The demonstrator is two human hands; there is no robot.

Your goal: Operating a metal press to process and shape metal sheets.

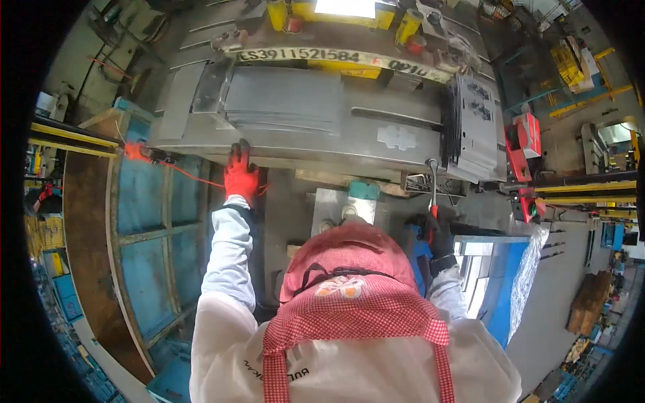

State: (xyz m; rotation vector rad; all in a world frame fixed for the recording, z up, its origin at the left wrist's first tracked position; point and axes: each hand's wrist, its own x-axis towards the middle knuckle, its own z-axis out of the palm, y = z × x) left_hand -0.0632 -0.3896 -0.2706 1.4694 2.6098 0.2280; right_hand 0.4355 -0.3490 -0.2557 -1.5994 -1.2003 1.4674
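My left hand (241, 176), in a red glove with dark fingertips, lies at the front edge of the metal press table (302, 151), fingers spread and holding nothing. Just beyond it is a stack of flat grey metal sheets (282, 97). My right hand (440, 236), dark-gloved and partly in shadow, is closed on a long-shanked tool (433, 191) with a red-orange handle and a rounded metal head. That head reaches the table's front edge, beside a second stack of cut sheets (474, 127). Left of it, a pale notched flat piece (396, 138) rests on the table.
A red cord (195, 176) runs from the left towards my left wrist. At the left stands a blue, rusty-edged metal frame (144, 201). To the right are a blue bin (500, 269) and red-and-white boxes (527, 138). Yellow-striped bars (591, 191) stick out on both sides.
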